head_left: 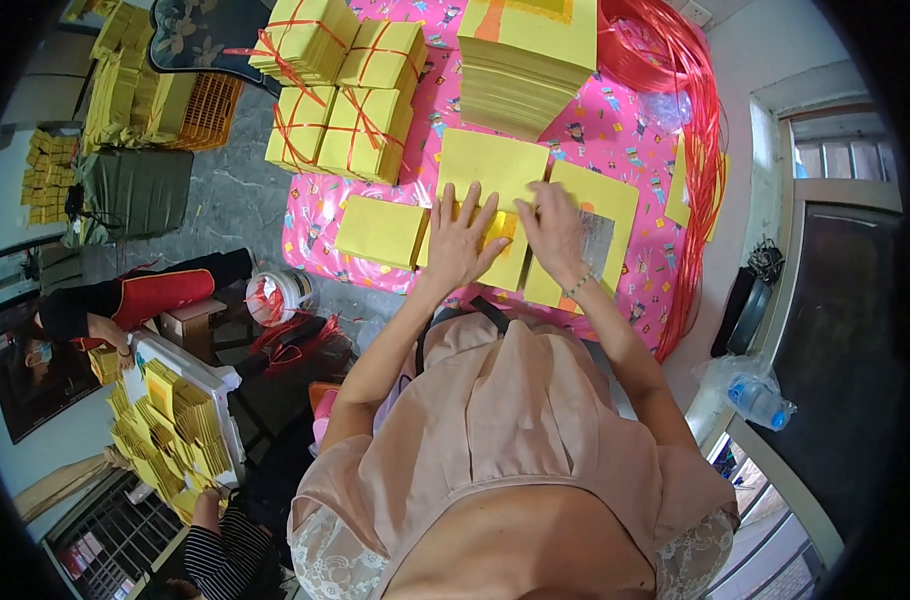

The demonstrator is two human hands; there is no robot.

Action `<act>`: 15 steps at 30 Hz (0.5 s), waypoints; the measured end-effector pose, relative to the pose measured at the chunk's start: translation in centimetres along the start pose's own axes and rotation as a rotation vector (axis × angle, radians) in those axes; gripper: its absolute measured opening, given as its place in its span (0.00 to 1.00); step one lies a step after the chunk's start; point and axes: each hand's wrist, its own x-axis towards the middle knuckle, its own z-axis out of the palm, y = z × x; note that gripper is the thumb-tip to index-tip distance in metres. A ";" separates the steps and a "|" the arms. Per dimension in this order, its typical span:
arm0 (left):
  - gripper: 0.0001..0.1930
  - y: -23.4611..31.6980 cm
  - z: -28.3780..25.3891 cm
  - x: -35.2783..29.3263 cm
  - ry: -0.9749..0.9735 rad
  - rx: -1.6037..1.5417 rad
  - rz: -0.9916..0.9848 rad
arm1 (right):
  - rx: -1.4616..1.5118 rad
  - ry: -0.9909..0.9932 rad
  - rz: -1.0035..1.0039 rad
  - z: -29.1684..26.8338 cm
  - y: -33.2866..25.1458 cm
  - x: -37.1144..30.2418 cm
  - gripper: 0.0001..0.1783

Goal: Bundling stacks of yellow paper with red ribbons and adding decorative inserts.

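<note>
My left hand (459, 240) lies flat with fingers spread on yellow paper (493, 158) in the middle of the table. Beneath and beside its fingers shows a shiny golden-orange patch (497, 228). My right hand (557, 228) has its fingers bent and drawn together at the paper's right edge, slightly blurred; what they hold, if anything, is hidden. Under that wrist lies another yellow sheet (615, 196) with a silvery patch (597, 245). A low stack of yellow paper (380, 230) sits left of my left hand.
Several yellow bundles tied with red ribbon (373, 125) and a tall yellow stack (525, 80) stand farther back on the pink tablecloth (320, 235). Long red ribbons (710, 200) hang at the right edge. Two people work at a table (220, 385) on the lower left, near a white bucket (280, 297).
</note>
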 end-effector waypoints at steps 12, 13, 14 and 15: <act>0.35 0.1 0.1 0.1 0.025 -0.015 -0.005 | -0.100 -0.293 -0.123 2.2 1.6 -0.2 0.07; 0.35 0.2 0.0 0.2 0.025 -0.017 -0.007 | -0.100 -0.295 -0.124 2.6 1.7 -0.4 0.07; 0.36 0.2 0.0 0.3 0.022 -0.010 -0.007 | -0.092 -0.291 -0.141 3.2 2.0 -0.7 0.07; 0.36 0.1 -0.1 0.2 0.018 -0.002 -0.008 | -0.082 -0.287 -0.160 3.5 1.8 -0.8 0.07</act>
